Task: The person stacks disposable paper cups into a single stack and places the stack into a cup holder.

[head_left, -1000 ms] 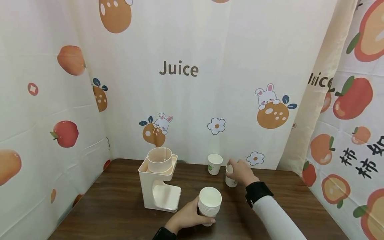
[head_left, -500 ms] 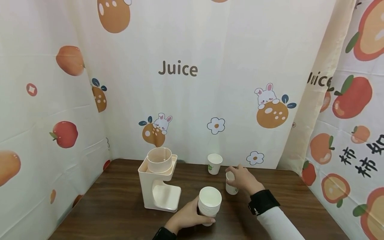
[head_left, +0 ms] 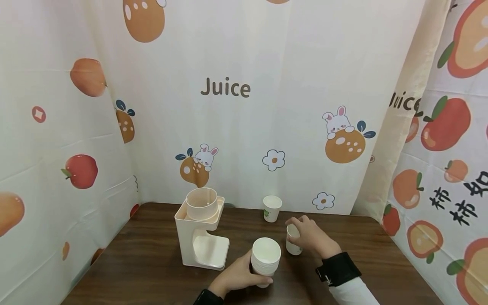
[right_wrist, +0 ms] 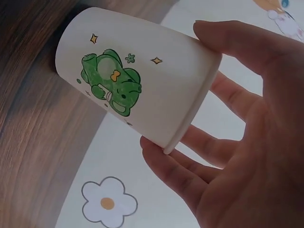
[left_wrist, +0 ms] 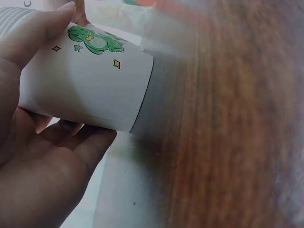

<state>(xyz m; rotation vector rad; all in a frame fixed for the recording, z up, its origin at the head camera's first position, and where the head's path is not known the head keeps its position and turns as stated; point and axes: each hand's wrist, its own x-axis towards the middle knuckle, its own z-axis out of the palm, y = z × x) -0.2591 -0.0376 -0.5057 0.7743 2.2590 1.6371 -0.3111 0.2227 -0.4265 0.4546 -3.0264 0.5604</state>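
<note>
My left hand (head_left: pixel 240 273) grips a stack of white paper cups (head_left: pixel 266 256), mouths up, near the front of the table. In the left wrist view, the lowest cup (left_wrist: pixel 90 80) shows a green cartoon animal and small yellow stars. To the right, my right hand (head_left: pixel 310 238) holds a single paper cup (head_left: pixel 293 245) by its rim. Thumb and fingers span that cup's rim in the right wrist view, where a green cartoon bear (right_wrist: pixel 111 80) shows on its side. Another paper cup (head_left: pixel 272 209) stands upright farther back, touched by neither hand.
A cream-coloured machine (head_left: pixel 200 233) with a round top opening and a flat base stands left of the cup stack. All this is on a dark wooden table (head_left: pixel 145 254). Printed cloth (head_left: pixel 236 127) hangs behind the table and along both sides.
My right hand and the single cup have moved nearer to me, closer to the stack's level. The left hand with its stack and the back cup stay where they were.
</note>
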